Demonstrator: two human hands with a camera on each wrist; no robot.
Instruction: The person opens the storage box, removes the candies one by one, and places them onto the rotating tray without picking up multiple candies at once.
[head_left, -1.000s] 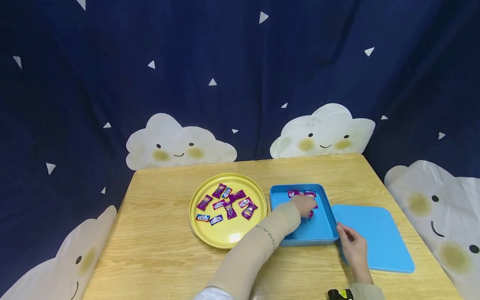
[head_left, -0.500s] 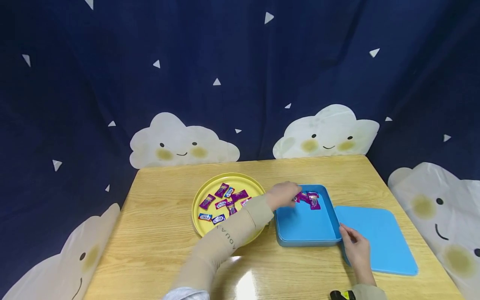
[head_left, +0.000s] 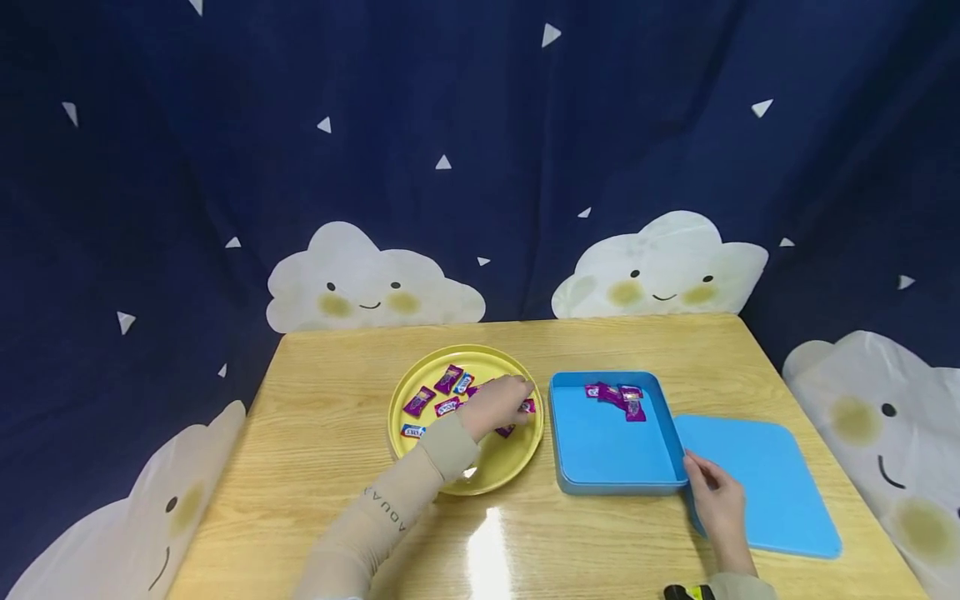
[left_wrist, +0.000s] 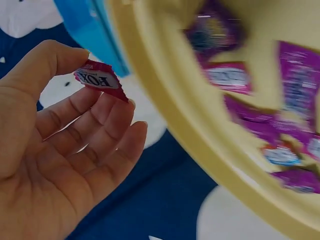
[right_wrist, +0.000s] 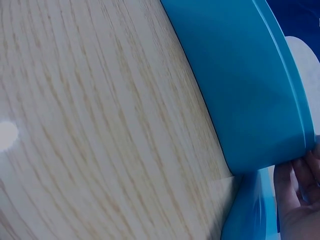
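My left hand (head_left: 495, 407) is above the right part of a round yellow plate (head_left: 491, 475). Between its thumb and index fingertip it pinches a small pink-wrapped candy (left_wrist: 101, 80) with FOX lettering. Purple, pink and blue wrapped candies (head_left: 448, 379) lie scattered on the plate, some hidden under the hand and sleeve. My right hand (head_left: 718, 500) holds the near right corner of a shallow blue box (head_left: 622, 486), its thumb and fingers at the rim. Several purple and pink candies (head_left: 611, 393) lie clustered at the far side inside the box.
A flat blue lid (head_left: 780, 492) lies on the wooden table (head_left: 322, 483) to the right of the box, partly behind the right hand. Behind the table hangs a dark blue curtain (head_left: 420, 100) with white triangles and clouds.
My left hand has moved left, from inside the blue box across to the yellow plate, and now pinches a candy there. My right hand stays at the box corner. The view has shifted slightly.
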